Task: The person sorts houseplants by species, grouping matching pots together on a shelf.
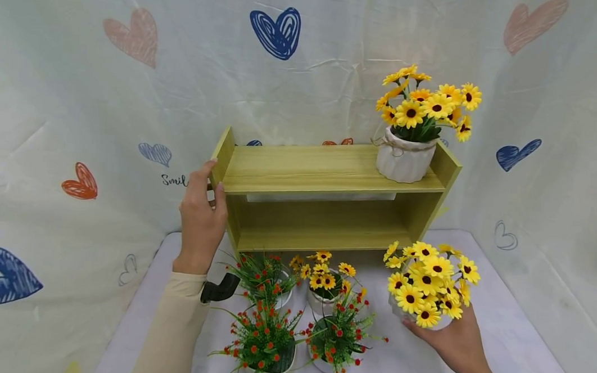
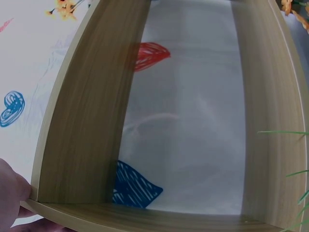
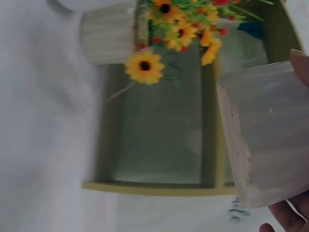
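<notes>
At the left end of a two-tier wooden shelf (image 1: 304, 167), my left hand (image 1: 202, 221) grips the side panel. Its thumb and fingers (image 2: 12, 188) show at the panel's edge in the left wrist view. My right hand (image 1: 455, 338) holds a potted plant with yellow sunflower-like blooms (image 1: 427, 280), in front of the shelf's right end. The right wrist view shows its white pot (image 3: 270, 135) tilted, fingers curled around it. A second yellow-flowered pot (image 1: 406, 158) stands on the top tier at the right.
On the white-covered table (image 1: 517, 356), in front of the shelf, stand a small orange-yellow flower pot (image 1: 323, 300) and several red-dotted green plants, among them one at front left (image 1: 270, 348) and one at front right (image 1: 336, 340). A heart-printed curtain (image 1: 335, 59) hangs behind.
</notes>
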Demonstrator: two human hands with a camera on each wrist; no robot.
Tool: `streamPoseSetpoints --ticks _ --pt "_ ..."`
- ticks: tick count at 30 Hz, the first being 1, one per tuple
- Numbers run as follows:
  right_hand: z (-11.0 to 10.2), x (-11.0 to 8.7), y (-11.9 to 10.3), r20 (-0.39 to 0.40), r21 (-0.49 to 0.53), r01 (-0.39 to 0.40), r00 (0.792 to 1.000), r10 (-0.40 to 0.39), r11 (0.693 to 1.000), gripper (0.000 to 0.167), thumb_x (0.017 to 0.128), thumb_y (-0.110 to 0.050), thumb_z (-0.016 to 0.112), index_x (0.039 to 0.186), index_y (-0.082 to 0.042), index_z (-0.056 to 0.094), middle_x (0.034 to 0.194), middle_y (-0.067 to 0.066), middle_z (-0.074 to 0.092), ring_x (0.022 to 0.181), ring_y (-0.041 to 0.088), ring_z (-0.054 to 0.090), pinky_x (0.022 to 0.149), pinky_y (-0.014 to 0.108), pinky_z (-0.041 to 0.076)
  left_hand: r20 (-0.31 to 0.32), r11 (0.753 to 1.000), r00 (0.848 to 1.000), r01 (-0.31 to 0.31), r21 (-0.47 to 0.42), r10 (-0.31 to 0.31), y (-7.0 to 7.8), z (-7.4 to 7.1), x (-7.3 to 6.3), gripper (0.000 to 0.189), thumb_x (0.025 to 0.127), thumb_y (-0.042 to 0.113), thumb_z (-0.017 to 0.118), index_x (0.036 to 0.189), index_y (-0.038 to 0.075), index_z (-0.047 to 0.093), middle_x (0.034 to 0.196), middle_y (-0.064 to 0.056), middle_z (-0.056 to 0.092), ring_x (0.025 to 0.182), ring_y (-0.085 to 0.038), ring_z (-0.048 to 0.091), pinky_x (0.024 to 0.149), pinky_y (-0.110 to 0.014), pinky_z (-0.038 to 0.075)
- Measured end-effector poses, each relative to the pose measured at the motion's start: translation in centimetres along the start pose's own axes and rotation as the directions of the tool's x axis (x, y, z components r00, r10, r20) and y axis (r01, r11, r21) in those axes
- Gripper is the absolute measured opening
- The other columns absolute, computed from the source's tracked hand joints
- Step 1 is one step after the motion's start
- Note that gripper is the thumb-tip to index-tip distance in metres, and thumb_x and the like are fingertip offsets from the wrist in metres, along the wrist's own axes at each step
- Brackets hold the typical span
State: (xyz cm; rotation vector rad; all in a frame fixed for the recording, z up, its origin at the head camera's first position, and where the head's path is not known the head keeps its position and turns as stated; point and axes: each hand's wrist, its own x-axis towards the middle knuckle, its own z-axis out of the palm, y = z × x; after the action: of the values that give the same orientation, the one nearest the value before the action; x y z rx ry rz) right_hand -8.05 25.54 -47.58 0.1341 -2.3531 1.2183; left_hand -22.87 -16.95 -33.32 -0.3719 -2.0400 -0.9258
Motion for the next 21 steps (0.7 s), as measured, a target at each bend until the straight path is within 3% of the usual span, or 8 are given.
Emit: streamPoseSetpoints --ticks 5,10,12,14,17,19,21 --pt "-0.8 1.3 -1.9 -0.028 0.041 0.147 0.989 -0.146 0.988 0.124 0.051 0.012 0.101 0.159 -0.008 0.042 0.144 -0.018 0.052 0.131 -0.003 0.048 0.106 0.007 0.035 0.001 1.0 1.0 0.005 0.0 -0.005 0.0 0.0 0.0 0.042 0.108 0.002 0.056 0.15 0.0 0.053 0.132 -0.029 0.06 0.106 -0.045 0.067 0.073 -0.055 0.066" --pt "-1.2 2.6 -3.2 -0.024 0.069 0.291 0.957 -0.29 0.954 0.131 0.044 0.018 0.099 0.159 0.001 0.036 0.147 -0.013 0.053 0.135 0.0 0.049 0.11 0.008 0.036 0.003 1.0 1.0 0.008 0.004 -0.008 0.2 -0.1 0.0 0.042 0.108 0.002 0.056 0.15 0.001 0.053 0.133 -0.029 0.06 0.106 -0.044 0.066 0.073 -0.055 0.066" --pt "-1.3 3.2 -3.7 -0.01 0.096 0.336 0.941 -0.337 0.937 0.126 0.053 0.008 0.102 0.158 0.004 0.034 0.148 -0.013 0.052 0.136 0.001 0.049 0.111 0.009 0.036 0.003 1.0 1.0 0.007 0.005 -0.007 0.2 -0.1 0.0 0.042 0.108 0.002 0.056 0.15 0.001 0.053 0.133 -0.028 0.06 0.106 -0.044 0.066 0.073 -0.055 0.066" --pt "-1.3 3.9 -4.3 -0.012 0.092 0.387 0.922 -0.387 0.918 0.11 0.069 -0.016 0.103 0.154 0.007 0.038 0.145 -0.013 0.054 0.135 0.001 0.049 0.112 0.011 0.035 0.001 1.0 1.0 0.006 0.007 -0.006 0.2 -0.1 0.0 0.042 0.108 0.002 0.056 0.15 0.001 0.053 0.134 -0.028 0.06 0.106 -0.044 0.066 0.073 -0.055 0.066" --pt "-1.2 4.8 -5.4 -0.003 0.083 0.428 0.903 -0.429 0.9 0.103 0.083 -0.053 0.087 0.151 0.009 0.041 0.143 -0.014 0.053 0.134 0.001 0.049 0.114 0.012 0.034 0.0 1.0 1.0 0.007 0.006 -0.007 0.2 -0.1 0.0 0.042 0.108 0.002 0.056 0.15 0.0 0.053 0.134 -0.028 0.06 0.107 -0.044 0.067 0.074 -0.055 0.066" --pt "-1.0 5.5 -6.4 -0.014 0.059 0.454 0.891 -0.454 0.889 0.101 0.085 -0.063 0.078 0.147 0.01 0.045 0.141 -0.014 0.054 0.132 0.0 0.049 0.115 0.014 0.034 0.0 1.0 1.0 0.007 0.006 -0.007 0.2 -0.1 0.0 0.042 0.108 0.001 0.056 0.149 0.0 0.053 0.134 -0.028 0.06 0.107 -0.044 0.067 0.074 -0.055 0.066" --pt "-0.8 6.2 -7.3 -0.027 0.067 0.487 0.874 -0.486 0.871 0.099 0.086 -0.062 0.078 0.144 0.012 0.047 0.137 -0.009 0.056 0.129 0.002 0.05 0.115 0.016 0.035 0.001 1.0 1.0 0.007 0.004 -0.007 0.2 -0.1 0.0 0.042 0.108 0.002 0.056 0.149 0.0 0.053 0.134 -0.029 0.06 0.107 -0.044 0.067 0.074 -0.055 0.066"
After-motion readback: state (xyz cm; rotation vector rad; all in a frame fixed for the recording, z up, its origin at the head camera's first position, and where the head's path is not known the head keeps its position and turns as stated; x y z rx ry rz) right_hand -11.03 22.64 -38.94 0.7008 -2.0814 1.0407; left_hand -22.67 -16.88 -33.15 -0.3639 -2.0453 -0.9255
